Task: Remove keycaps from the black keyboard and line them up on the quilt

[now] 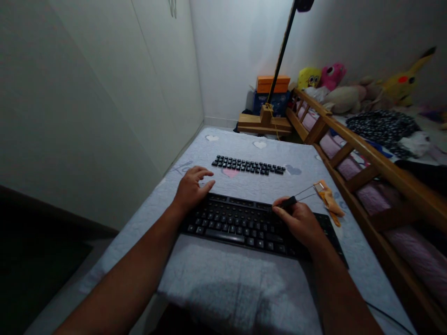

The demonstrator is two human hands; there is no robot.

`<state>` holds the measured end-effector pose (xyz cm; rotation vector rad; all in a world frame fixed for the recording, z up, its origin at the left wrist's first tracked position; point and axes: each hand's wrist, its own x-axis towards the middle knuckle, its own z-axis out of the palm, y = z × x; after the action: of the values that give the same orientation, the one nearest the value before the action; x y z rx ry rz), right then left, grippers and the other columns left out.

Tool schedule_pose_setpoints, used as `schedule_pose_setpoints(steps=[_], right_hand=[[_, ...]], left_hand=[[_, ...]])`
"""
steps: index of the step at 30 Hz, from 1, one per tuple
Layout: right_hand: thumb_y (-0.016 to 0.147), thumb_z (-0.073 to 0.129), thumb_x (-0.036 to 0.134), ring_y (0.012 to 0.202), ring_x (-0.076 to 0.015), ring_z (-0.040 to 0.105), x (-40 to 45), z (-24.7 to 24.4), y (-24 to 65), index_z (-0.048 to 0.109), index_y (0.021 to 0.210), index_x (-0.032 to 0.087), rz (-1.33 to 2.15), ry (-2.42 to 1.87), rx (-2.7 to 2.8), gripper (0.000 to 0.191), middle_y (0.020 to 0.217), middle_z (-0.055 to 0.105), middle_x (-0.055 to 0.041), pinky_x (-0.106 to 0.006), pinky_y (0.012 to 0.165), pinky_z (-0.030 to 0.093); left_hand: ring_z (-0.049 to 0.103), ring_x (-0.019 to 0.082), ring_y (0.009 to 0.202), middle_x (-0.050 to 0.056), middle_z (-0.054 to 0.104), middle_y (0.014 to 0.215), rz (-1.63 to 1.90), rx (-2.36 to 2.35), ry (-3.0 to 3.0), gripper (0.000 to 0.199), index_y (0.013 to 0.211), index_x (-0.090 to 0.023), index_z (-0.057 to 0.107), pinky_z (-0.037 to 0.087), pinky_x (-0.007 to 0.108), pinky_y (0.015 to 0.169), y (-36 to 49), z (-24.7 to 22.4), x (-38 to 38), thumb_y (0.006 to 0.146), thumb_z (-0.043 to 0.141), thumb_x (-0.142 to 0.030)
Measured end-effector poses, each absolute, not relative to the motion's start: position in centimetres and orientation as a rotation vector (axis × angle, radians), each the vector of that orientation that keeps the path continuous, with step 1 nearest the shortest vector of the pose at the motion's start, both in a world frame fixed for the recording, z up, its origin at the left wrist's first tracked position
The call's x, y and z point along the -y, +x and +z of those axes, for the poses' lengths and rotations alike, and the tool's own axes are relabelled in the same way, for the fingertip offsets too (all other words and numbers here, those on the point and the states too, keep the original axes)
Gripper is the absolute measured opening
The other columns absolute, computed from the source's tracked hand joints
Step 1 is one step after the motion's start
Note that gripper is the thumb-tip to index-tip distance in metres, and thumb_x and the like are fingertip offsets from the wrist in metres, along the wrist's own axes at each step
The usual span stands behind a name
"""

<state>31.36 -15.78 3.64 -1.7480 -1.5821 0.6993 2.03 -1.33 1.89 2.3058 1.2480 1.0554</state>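
A black keyboard [225,236] lies on the cloth-covered surface, some of its upper keys gone. Over its upper left corner is my left hand [193,188], thumb and fingers apart, with nothing between them. My right hand [296,222] is above the keyboard's right part and pinches the black handle of a wire tool [288,202], whose two thin wires point to the upper right. Beyond the keyboard, loose black keycaps [247,166] stand in rows. An orange cloth-like item [331,201] lies to the right, near the wire ends.
A wooden bed rail [352,153] runs along the right side, with plush toys [349,97] behind it. At the far end stand a wooden stand base [264,123] and an orange box [273,84]. Pale panels [104,83] rise on the left.
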Motion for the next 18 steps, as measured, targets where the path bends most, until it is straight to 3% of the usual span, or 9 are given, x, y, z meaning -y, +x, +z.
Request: schedule_pose_setpoints(steps=[3,8,18], right_hand=[[0.084,0.057,0.033,0.077,-0.0199,0.063,15.8,3.5,30.4,0.065,0.086,0.019,0.634,-1.684,1.601,0.016,0.079,0.067,-0.0024,-0.031,0.074,0.046],[0.085,0.056,0.027,0.081,-0.0194,0.061,15.8,3.4,28.8,0.064,0.084,0.020,0.520,-1.571,1.679,0.010,0.083,0.066,-0.0030,-0.032,0.077,0.045],[0.088,0.055,0.021,0.085,-0.0194,0.059,15.8,3.4,27.3,0.062,0.086,0.020,0.524,-1.445,1.784,0.007,0.086,0.063,-0.0044,-0.033,0.079,0.045]], left_hand=[[0.056,0.022,0.100,0.006,0.066,0.104,0.922,-0.984,2.501,0.023,0.103,-0.020,0.068,0.045,0.042,0.093,4.0,3.4,4.4,0.083,0.063,-0.032],[0.054,0.023,0.100,0.007,0.065,0.105,0.629,-0.738,2.621,0.032,0.109,-0.019,0.065,0.045,0.041,0.092,6.6,4.2,7.7,0.082,0.067,-0.035],[0.055,0.022,0.094,0.007,0.066,0.099,0.627,-0.689,2.601,0.029,0.107,-0.019,0.067,0.047,0.038,0.085,8.1,3.6,8.6,0.083,0.066,-0.034]])
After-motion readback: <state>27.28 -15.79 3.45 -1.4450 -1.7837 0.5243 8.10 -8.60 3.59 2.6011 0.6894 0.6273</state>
